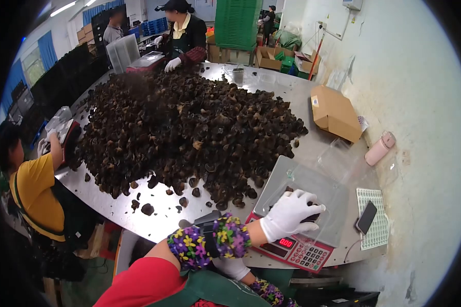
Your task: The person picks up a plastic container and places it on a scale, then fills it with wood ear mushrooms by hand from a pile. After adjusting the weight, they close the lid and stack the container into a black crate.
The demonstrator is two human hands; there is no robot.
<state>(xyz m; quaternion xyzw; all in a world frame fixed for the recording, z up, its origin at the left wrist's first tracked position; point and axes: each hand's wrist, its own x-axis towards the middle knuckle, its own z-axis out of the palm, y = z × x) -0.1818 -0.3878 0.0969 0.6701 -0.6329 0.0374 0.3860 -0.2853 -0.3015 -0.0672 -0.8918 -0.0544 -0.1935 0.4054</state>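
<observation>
My left hand, in a white glove, is above the grey pan of a red scale, its fingers curled round dark, dried-looking pieces. Clear plastic lies over the right part of the pan. The scale's display reads 0.00. Beneath my left forearm, near the table's front edge, my right hand is partly visible in a white glove; its fingers are hidden. A large heap of dark brown, curled pieces covers much of the metal table.
Right of the scale are a phone on a label sheet and a pink bottle. A cardboard box is farther back. A co-worker handles another scale at left; another person stands behind the heap.
</observation>
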